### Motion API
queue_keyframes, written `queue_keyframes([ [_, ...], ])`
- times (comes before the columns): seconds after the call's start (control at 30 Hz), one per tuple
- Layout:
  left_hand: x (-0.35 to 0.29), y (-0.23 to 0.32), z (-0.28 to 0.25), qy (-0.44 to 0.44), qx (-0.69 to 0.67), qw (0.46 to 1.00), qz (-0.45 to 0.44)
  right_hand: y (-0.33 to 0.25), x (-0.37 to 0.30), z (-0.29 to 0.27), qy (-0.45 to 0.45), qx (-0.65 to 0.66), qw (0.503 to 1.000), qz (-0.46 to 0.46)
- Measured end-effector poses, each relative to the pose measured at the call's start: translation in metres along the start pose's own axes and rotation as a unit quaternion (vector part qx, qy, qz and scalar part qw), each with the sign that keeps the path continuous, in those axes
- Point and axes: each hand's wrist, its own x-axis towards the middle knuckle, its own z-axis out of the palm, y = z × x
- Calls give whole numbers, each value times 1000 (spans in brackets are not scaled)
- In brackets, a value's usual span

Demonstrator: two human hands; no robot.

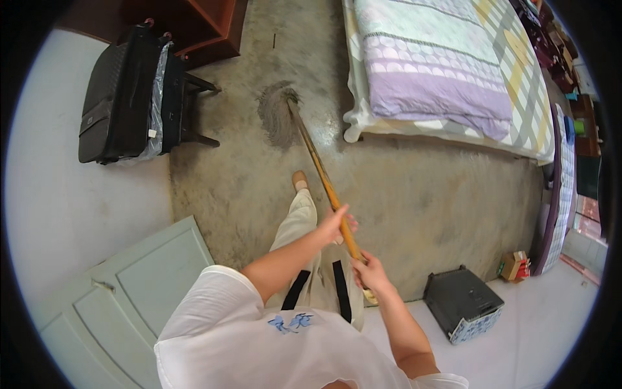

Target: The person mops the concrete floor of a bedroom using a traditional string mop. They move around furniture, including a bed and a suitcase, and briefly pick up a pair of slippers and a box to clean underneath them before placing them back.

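Note:
A mop with a long yellow-brown wooden handle (pixel 315 157) slants from my hands out to the floor ahead. Its grey stringy head (pixel 278 120) lies spread flat on the concrete floor (pixel 414 194), between the black suitcase and the bed. Farther down the pole, my left hand (pixel 338 223) is wrapped round the wood. My right hand (pixel 370 272) grips it close to the upper end, nearer my body. Part of each hand's fingers is hidden behind the pole or the hand itself.
A bed with a folded purple quilt (pixel 440 91) stands ahead right. On the left are a black suitcase (pixel 110 104) on dark legs, a reddish-brown cabinet (pixel 207 39) and a pale door (pixel 136 285). A dark box-like stand (pixel 463 298) and a small carton (pixel 514 266) sit at right.

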Motion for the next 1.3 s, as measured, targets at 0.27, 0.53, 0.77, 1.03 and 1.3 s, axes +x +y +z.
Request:
queue_keyframes([
  [0.27,79,250,-48,85,-18,983,159,-147,203,143,-134,202,969,-44],
  [0.53,87,309,-46,43,-43,989,135,-190,215,149,-180,328,927,28],
  [0.77,85,193,-41,27,-154,984,79,-123,39,73,-213,359,892,173],
  [1.03,-9,79,-1,51,-140,983,105,-122,-79,24,-270,243,887,284],
  [1.3,-64,24,-82,101,-250,945,186,-87,-80,63,-283,96,874,383],
])
